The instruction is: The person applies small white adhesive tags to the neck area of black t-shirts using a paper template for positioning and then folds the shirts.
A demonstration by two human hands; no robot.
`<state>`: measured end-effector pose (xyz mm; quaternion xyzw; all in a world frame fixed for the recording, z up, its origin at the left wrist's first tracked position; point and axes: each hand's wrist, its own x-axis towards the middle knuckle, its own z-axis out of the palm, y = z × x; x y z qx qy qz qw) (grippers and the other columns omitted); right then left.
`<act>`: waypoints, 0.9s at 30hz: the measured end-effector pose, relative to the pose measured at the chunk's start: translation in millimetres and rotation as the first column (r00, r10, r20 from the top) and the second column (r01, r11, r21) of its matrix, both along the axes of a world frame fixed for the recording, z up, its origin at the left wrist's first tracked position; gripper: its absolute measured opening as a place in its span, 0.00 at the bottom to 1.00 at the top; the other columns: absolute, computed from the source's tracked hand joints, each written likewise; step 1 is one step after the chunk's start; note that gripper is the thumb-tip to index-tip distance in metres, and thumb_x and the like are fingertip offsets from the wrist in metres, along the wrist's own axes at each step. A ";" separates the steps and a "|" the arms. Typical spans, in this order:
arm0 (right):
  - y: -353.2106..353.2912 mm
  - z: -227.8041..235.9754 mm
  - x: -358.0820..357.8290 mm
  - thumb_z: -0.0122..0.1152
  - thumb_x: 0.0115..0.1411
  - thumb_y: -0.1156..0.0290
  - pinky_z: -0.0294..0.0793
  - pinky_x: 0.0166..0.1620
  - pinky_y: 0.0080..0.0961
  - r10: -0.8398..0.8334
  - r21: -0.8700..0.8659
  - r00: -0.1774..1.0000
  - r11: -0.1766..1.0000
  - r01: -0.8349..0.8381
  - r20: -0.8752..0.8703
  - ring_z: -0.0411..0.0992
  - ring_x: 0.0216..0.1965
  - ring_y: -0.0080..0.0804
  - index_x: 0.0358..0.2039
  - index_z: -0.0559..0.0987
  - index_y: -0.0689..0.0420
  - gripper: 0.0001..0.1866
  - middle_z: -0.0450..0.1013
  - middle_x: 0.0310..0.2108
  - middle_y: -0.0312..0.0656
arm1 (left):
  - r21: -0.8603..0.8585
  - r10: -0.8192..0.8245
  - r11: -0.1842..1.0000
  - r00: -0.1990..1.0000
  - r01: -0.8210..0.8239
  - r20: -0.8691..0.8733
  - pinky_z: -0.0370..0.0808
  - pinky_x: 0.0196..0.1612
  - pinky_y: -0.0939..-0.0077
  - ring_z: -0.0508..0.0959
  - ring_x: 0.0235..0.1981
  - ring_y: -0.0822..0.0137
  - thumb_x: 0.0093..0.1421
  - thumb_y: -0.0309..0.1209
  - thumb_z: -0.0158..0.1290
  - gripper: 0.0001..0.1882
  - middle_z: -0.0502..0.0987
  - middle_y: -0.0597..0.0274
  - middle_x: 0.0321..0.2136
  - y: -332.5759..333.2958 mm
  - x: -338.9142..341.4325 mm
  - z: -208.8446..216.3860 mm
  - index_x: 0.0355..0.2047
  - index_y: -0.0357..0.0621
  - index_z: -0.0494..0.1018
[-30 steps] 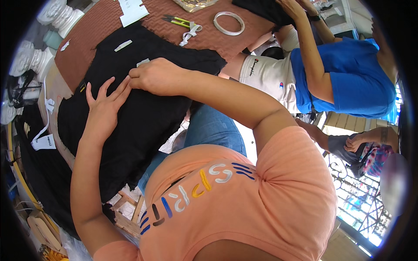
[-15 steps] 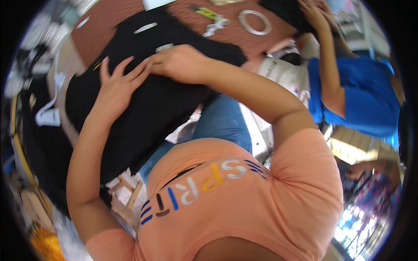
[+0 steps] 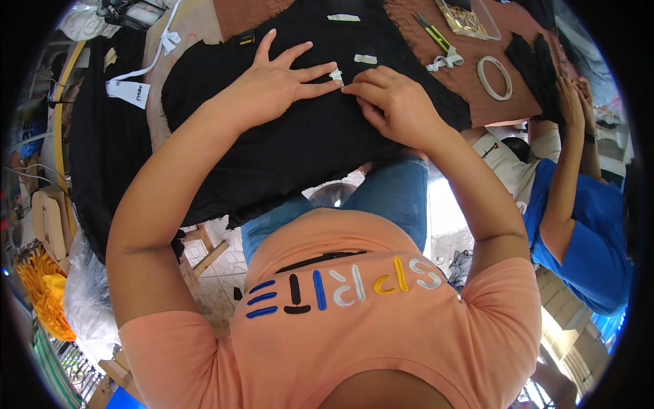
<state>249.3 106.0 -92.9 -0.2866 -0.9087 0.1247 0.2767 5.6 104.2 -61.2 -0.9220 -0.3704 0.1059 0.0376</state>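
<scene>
Black fabric lies spread over the table and hangs down toward my lap. My left hand rests on it with fingers spread; two fingertips press beside a small pale strip. Just right of that strip, my right hand is bent into a pinch, its thumb and fingertips down at the cloth. Whatever lies between those fingertips is too small to make out. Two more pale strips lie farther up the fabric: one strip near my right hand, another strip at the far side. A dark label sits near the far left edge.
To the right are yellow-green thread snips, a white ribbon bit, a tape roll and a clear box of small pieces. A co-worker in blue handles black cloth. A white tag on a cord lies left.
The view has swung, so the table sits farther right in it. My fingertips, which met before, are now slightly apart, and the small pale strip shows between them.
</scene>
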 end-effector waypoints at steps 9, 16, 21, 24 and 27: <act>7.6 7.8 0.7 0.58 0.52 0.75 0.74 0.40 0.33 -0.088 -0.103 0.992 0.992 0.079 -0.090 0.74 0.39 0.41 0.36 0.80 0.55 0.10 0.74 0.35 0.41 | -0.058 0.172 0.985 0.910 -0.162 0.377 0.44 0.65 0.41 0.51 0.68 0.58 0.56 0.18 0.44 0.33 0.57 0.69 0.65 -0.2 -7.3 -3.1 0.60 0.68 0.65; 59.9 24.2 4.5 0.62 0.55 0.68 0.73 0.38 0.34 -0.291 -0.186 0.951 0.945 0.270 -0.100 0.75 0.35 0.43 0.37 0.81 0.54 0.09 0.75 0.35 0.41 | -0.019 0.493 0.706 0.473 -0.708 0.730 0.63 0.60 0.63 0.67 0.58 0.49 0.60 0.30 0.50 0.21 0.70 0.52 0.55 -13.0 -131.5 -29.7 0.54 0.45 0.70; 127.7 11.7 -37.8 0.61 0.56 0.62 0.74 0.41 0.37 -0.354 -0.050 0.934 0.935 0.351 -0.054 0.75 0.38 0.44 0.37 0.81 0.53 0.11 0.76 0.37 0.41 | -0.086 0.696 0.404 0.245 -0.911 0.675 0.67 0.56 0.63 0.72 0.53 0.49 0.59 0.39 0.53 0.22 0.72 0.44 0.51 -6.7 -198.6 -58.2 0.53 0.44 0.71; 154.3 -10.7 -56.9 0.59 0.57 0.63 0.74 0.42 0.37 -0.437 0.004 0.900 0.900 0.437 0.007 0.75 0.39 0.44 0.36 0.81 0.52 0.10 0.76 0.37 0.41 | -0.108 0.796 0.370 0.255 -0.923 0.549 0.68 0.54 0.62 0.73 0.51 0.48 0.59 0.42 0.54 0.22 0.74 0.43 0.48 -0.2 -194.5 -62.6 0.49 0.42 0.73; 175.0 -16.2 -65.9 0.57 0.57 0.64 0.74 0.42 0.37 -0.484 -0.045 0.867 0.870 0.492 0.118 0.75 0.39 0.44 0.35 0.80 0.51 0.09 0.76 0.38 0.41 | -0.194 0.777 0.362 0.180 -0.912 0.603 0.69 0.52 0.59 0.74 0.49 0.44 0.60 0.42 0.54 0.20 0.75 0.41 0.46 16.3 -195.8 -59.0 0.47 0.41 0.72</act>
